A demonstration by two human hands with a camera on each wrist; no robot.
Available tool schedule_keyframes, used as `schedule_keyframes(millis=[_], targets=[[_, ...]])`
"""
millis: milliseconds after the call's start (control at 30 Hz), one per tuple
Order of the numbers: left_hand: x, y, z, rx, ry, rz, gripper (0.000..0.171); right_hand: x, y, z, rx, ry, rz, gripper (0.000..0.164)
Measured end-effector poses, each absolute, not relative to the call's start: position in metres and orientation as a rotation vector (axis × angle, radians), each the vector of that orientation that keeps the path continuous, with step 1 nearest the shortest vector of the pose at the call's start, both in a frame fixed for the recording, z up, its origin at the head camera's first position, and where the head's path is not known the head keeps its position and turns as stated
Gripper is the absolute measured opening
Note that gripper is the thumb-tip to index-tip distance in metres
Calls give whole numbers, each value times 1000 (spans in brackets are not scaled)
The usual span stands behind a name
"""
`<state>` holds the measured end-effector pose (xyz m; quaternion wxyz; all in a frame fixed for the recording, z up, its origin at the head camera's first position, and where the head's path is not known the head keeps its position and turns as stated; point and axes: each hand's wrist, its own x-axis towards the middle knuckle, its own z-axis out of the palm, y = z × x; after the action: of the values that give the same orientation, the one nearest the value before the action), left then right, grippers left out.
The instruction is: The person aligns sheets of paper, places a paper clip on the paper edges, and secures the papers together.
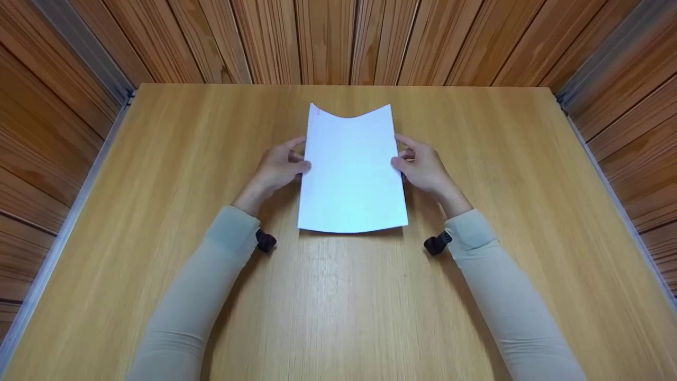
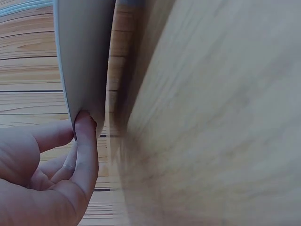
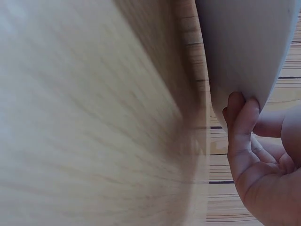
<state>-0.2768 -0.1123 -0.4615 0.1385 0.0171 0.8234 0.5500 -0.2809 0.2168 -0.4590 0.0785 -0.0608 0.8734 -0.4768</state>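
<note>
A white sheet of paper (image 1: 351, 174), sagging in the middle, is held above the table between both hands in the head view. A small red mark shows near its far left corner. My left hand (image 1: 277, 164) pinches the left edge, thumb on top and fingers beneath. On the opposite edge my right hand (image 1: 424, 165) grips in the same way. From the left wrist view, the paper's underside (image 2: 87, 56) curves up from the left fingers (image 2: 86, 150). The right wrist view has the underside (image 3: 244, 47) rising over the right fingers (image 3: 244, 122).
The wooden table (image 1: 338, 307) spreads below both arms. Wood plank walls (image 1: 328, 42) stand behind it and at both sides, with metal rails (image 1: 63, 206) along the side edges. Dark wrist cameras (image 1: 266, 241) hang at both cuffs.
</note>
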Motion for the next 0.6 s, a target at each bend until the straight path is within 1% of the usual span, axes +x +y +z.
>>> schedule_keyframes(millis=[600], targets=[[-285,-113,-469,20,2344,1529,70,-290,217,-467,-162,2621,-1350,61]])
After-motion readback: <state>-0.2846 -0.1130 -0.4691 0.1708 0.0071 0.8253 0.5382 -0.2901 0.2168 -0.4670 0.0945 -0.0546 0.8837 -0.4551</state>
